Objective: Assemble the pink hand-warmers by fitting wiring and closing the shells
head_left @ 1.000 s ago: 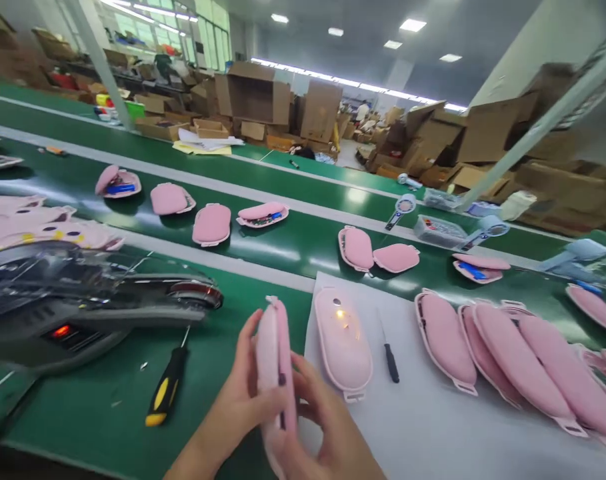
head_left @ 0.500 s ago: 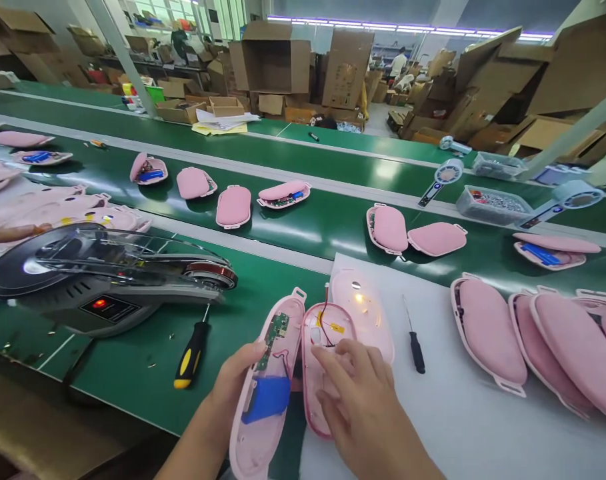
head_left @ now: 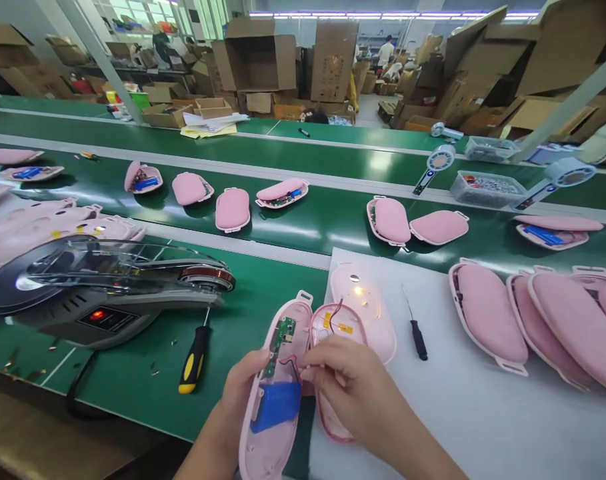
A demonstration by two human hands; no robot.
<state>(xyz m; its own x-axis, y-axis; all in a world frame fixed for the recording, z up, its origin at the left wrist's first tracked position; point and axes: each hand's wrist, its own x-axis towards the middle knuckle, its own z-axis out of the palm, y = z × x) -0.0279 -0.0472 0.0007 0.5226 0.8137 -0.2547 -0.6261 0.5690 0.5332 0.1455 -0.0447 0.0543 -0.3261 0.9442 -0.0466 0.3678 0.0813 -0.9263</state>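
My left hand (head_left: 250, 383) grips the left edge of an open pink shell half (head_left: 267, 453), tilted up. Inside that half are a green circuit board (head_left: 281, 343), a blue wrapped battery (head_left: 277, 405) and a thin wire (head_left: 289, 361). With thumb and forefinger pinched together, my right hand (head_left: 347, 380) is at the inner edge of the shell, where the wire runs to the fingertips; its end is hidden. Beneath my right hand lies the other pink shell half (head_left: 327, 427), with yellow tape pieces (head_left: 345, 329) and a dark lead (head_left: 335, 313).
A lit pink shell (head_left: 373, 320) and a small black screwdriver (head_left: 419, 340) lie on the white sheet (head_left: 463, 413). At left are a yellow-black screwdriver (head_left: 193, 360) and a grey tape dispenser (head_left: 117, 300). Several pink cases (head_left: 233, 210) sit on the green belt (head_left: 327, 233); others lie right.
My right hand has moved from over the right shell half to the inner edge of the left one, fingers now pinched. The view has shifted slightly.
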